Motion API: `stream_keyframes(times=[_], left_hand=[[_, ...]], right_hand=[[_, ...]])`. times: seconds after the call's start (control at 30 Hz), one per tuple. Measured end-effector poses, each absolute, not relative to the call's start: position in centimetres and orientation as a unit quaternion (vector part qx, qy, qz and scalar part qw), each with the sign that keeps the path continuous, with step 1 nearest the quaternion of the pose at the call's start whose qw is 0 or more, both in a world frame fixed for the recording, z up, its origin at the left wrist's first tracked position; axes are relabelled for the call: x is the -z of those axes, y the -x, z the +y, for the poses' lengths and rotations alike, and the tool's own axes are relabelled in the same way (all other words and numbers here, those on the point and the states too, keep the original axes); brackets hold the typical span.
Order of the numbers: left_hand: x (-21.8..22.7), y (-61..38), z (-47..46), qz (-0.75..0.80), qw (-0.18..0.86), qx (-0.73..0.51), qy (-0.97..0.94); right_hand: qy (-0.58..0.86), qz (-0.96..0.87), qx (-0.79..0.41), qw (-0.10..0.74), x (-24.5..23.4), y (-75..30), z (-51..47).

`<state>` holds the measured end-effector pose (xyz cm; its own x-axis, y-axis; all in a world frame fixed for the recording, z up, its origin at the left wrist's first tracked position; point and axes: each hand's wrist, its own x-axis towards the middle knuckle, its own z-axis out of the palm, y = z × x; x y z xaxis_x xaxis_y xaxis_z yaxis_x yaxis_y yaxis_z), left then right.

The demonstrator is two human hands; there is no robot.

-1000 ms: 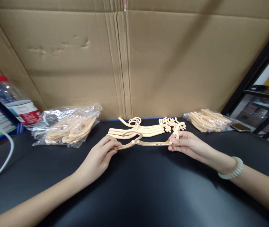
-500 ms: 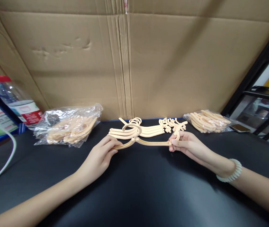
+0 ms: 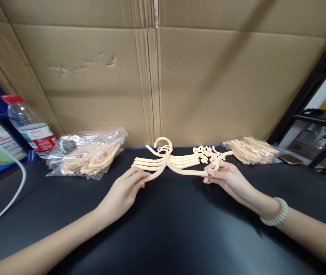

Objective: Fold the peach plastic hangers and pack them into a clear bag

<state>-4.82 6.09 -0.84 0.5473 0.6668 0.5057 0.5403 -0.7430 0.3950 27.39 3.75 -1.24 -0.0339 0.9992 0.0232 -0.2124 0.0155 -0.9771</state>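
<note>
A cream plastic clothes hanger [image 3: 185, 171] is held up between my hands, its hook pointing up and to the left. My left hand [image 3: 127, 187] is closed round the end of its left arm. At the right end, my right hand [image 3: 228, 177] pinches the hanger's arm together with a small curved hook piece [image 3: 216, 164]; whether the two are joined I cannot tell. Behind the held hanger lies a row of similar hangers [image 3: 184, 160], partly hidden by it. A heap of small curved hook pieces [image 3: 204, 151] lies just beyond my right hand.
Clear plastic bags of cream hanger parts lie at left [image 3: 91, 152] and right [image 3: 251, 149]. A red-capped bottle [image 3: 33, 128] and a white cable [image 3: 18, 193] are at left. A phone [image 3: 291, 159] lies at far right. Cardboard [image 3: 223, 84] stands behind the black table [image 3: 174, 233].
The held hanger has turned in my hands, so its hook now stands higher and its front face shows. The small hook piece in my right hand has tilted rightward. The camera view has shifted slightly.
</note>
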Motion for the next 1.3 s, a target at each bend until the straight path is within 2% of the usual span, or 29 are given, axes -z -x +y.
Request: stream_keyframes(times=[0.27, 0.43, 0.53, 0.63, 0.73, 0.97, 1.3], left_hand=[[0.8, 4.8, 5.6, 0.371, 0.090, -0.342, -0.859], [-0.8, 5.4, 5.6, 0.377, 0.045, -0.272, -0.884], [-2.3, 6.3, 5.6, 0.392, 0.022, -0.197, -0.898], [-3.5, 7.2, 5.8, 0.398, 0.008, -0.137, -0.907], [-4.1, 7.9, 5.9, 0.371, -0.015, -0.095, -0.924], [-3.6, 7.8, 5.7, 0.310, 0.019, -0.043, -0.949], [-3.4, 8.2, 6.3, 0.302, 0.044, -0.047, -0.951]], right_hand=[[0.417, -0.488, -0.514, 0.570, 1.1, -27.7, 3.8], [0.400, -0.501, -0.465, 0.611, 0.8, -28.9, 4.4], [0.413, -0.519, -0.447, 0.600, 0.3, -30.2, 5.0], [0.437, -0.549, -0.459, 0.546, -0.3, -31.8, 5.6], [0.462, -0.603, -0.476, 0.444, -0.8, -33.2, 5.9], [0.469, -0.764, -0.375, 0.235, -1.6, -33.6, 6.0], [0.477, -0.816, -0.300, 0.127, -2.1, -34.0, 5.6]])
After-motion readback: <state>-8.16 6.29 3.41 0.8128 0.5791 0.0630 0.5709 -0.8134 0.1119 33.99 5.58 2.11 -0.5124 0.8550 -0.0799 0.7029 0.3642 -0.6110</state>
